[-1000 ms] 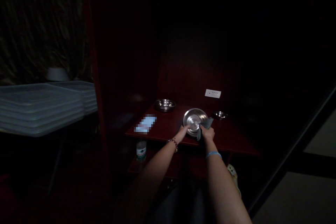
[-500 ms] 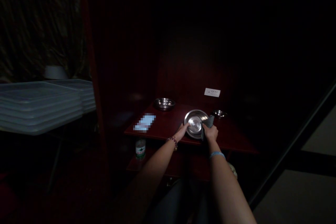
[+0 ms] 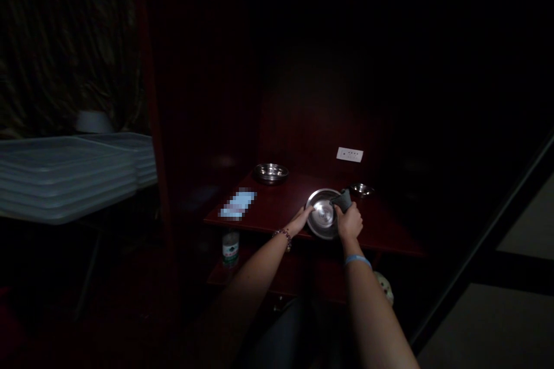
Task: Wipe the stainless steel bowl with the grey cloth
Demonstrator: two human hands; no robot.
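Left hand (image 3: 298,222) pinches a metal bowl (image 3: 323,223); right hand (image 3: 350,222) clutches a gray cloth (image 3: 342,200).
The left grip is closed on the bowl's left rim, thumb lapping over the inside, the other fingers mostly hidden; the right grip is curled tight around the bunched cloth, which overlaps the bowl's upper right side. The bowl tilts, its inside toward the person, at the front edge of the dark red counter (image 3: 281,202); whether it touches the wood cannot be told. To the left lies a blurred-out pale rectangle (image 3: 238,204). Farther back sit shiny metal dishes (image 3: 270,173) and, on the right, a small metal dish (image 3: 362,190).
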